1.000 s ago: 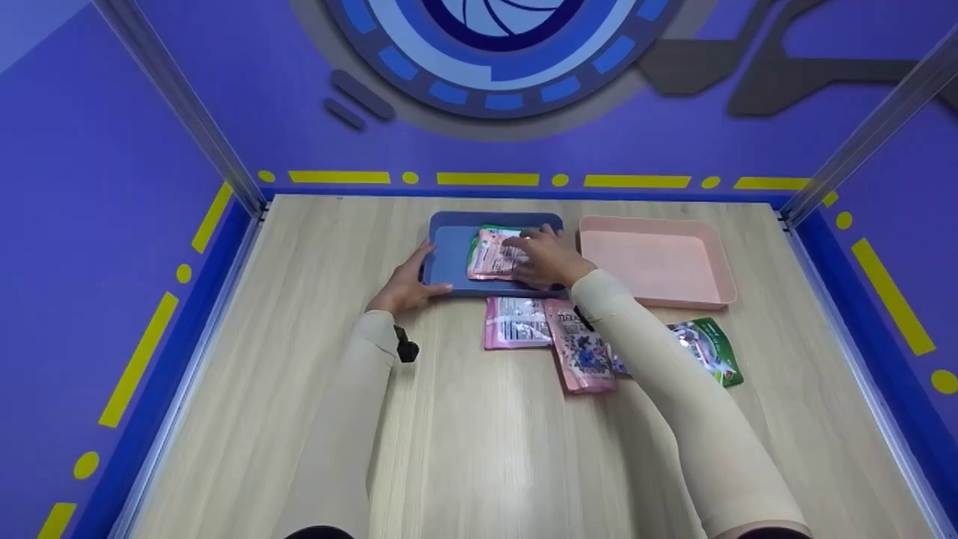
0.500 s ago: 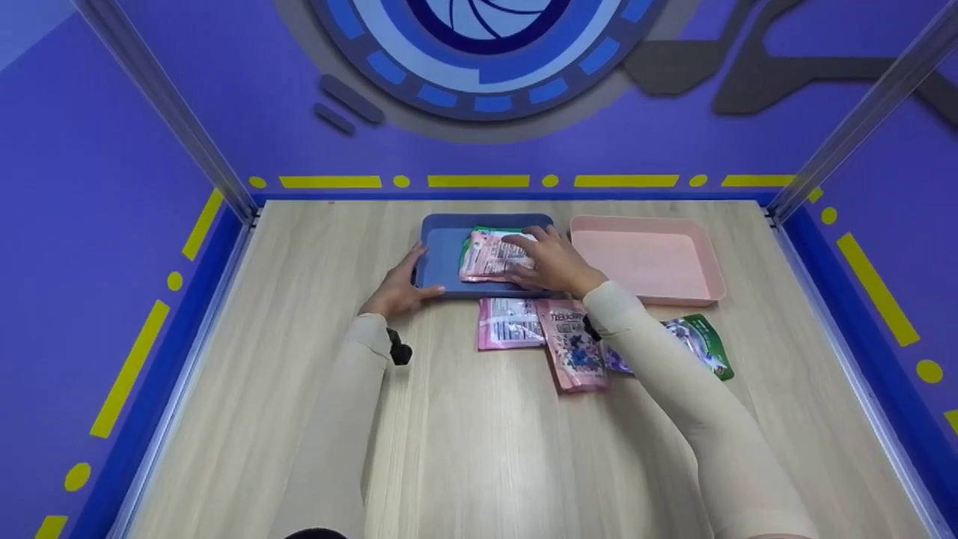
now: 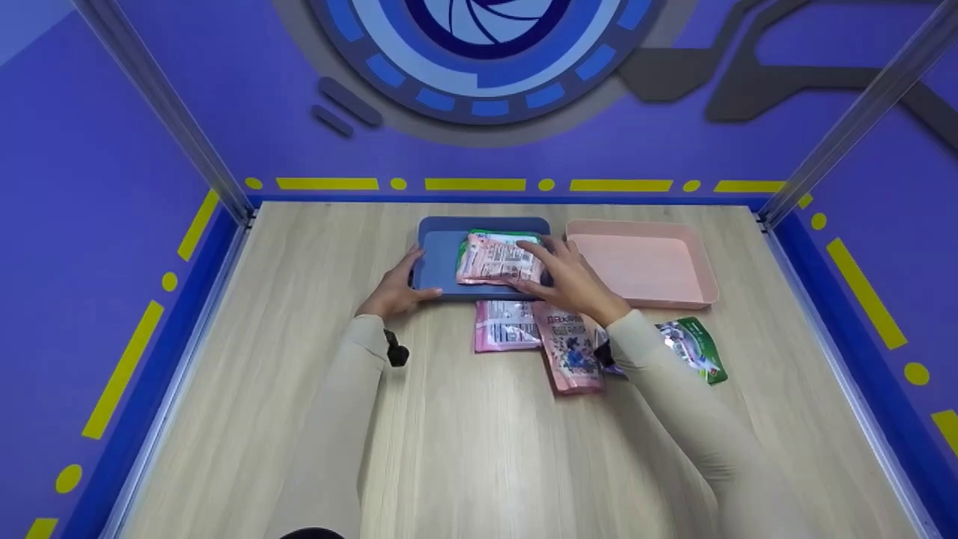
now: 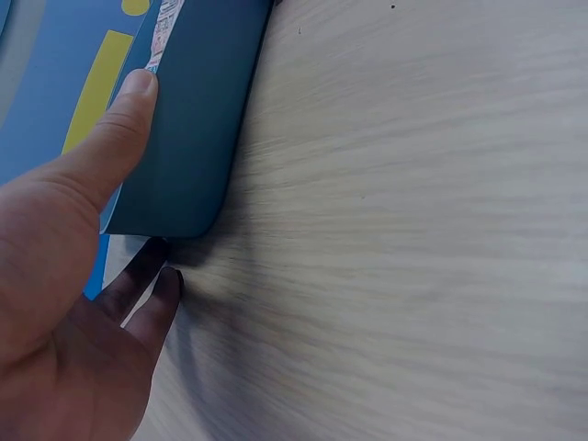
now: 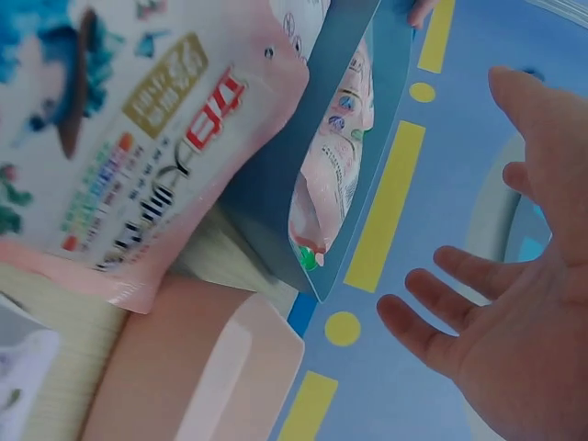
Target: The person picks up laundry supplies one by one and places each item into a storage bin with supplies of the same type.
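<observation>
A blue tray (image 3: 436, 262) holds a pink pouch (image 3: 494, 258) with a green-edged pouch under it. My left hand (image 3: 397, 288) rests against the tray's left front corner. In the left wrist view its thumb (image 4: 126, 124) lies along the tray wall (image 4: 197, 119), near the rim, while the other fingers extend past the tray's end. My right hand (image 3: 572, 284) hovers over the tray's right side, its fingers spread. Nothing shows in its grasp; in the right wrist view the right hand (image 5: 514, 294) stands apart from the pouch (image 5: 331, 175) in the tray.
Right of the blue tray stands a pink tray (image 3: 644, 262). In front lie a pink-edged pouch (image 3: 507, 327), a tall pink pouch (image 3: 570, 355) and a green pouch (image 3: 696, 348), with a purple one partly under my right forearm. Blue panels wall the table.
My right hand has drawn back to the right from the pink pouch, and its fingers have spread. The left hand stays at the tray's corner. The head view has shifted slightly.
</observation>
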